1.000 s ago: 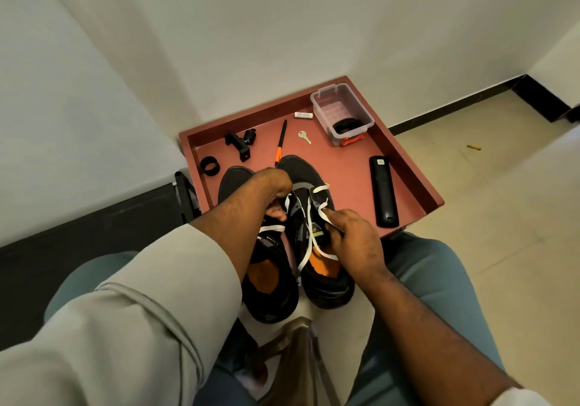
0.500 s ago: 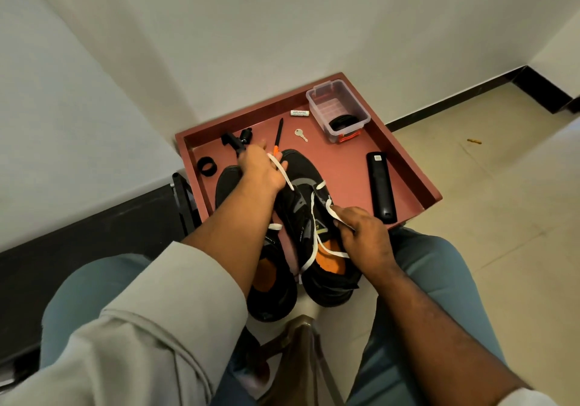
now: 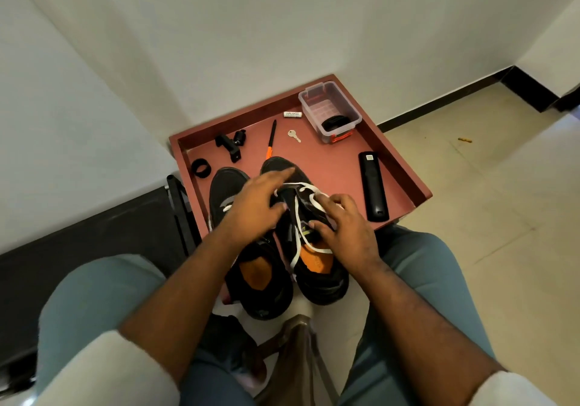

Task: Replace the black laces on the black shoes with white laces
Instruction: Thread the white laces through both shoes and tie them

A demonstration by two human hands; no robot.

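- Both shoes sit on the tray [image 3: 405, 167]; the right shoe [image 3: 317, 267] has white lace [image 3: 309, 190] through its lower eyelets only.
- Right hand [image 3: 345, 226] curls onto that lace at the shoe's outer side.
- Left hand [image 3: 255, 204] lies flat, fingers straight, across the tongue, gripping nothing.
- Left shoe [image 3: 224, 185] shows some white lace; no black laces visible there.
- Threading the upper eyelets looks left to do.

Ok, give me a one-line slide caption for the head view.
Both hands, left hand and right hand, thread a white lace through the right black shoe on a red tray.
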